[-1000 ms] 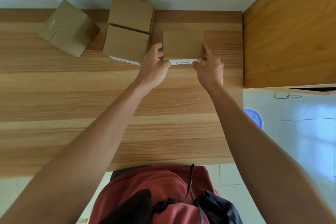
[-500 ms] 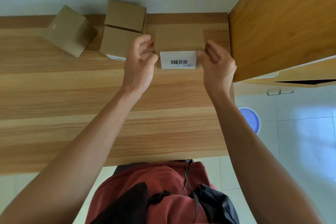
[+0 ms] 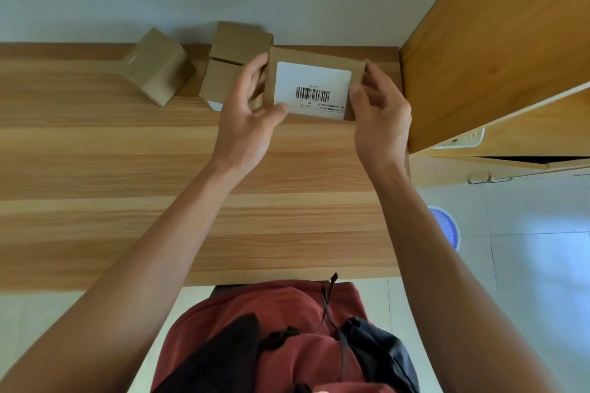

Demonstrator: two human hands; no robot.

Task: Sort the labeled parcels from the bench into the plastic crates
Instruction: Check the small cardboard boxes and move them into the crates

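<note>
Head view shows the wooden bench (image 3: 95, 169), then three cardboard parcels (image 3: 158, 65) at its back edge; above the bench, left hand (image 3: 247, 118) and right hand (image 3: 380, 115) grip the tilted labeled parcel (image 3: 314, 86) by its sides.

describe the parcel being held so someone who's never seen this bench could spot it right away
On the wooden bench, look to the far right end beside the tall wooden cabinet. There the left hand and right hand grip the cardboard parcel by its sides. Unlike the three plain-faced boxes to its left, it shows a large white barcode label.
</note>
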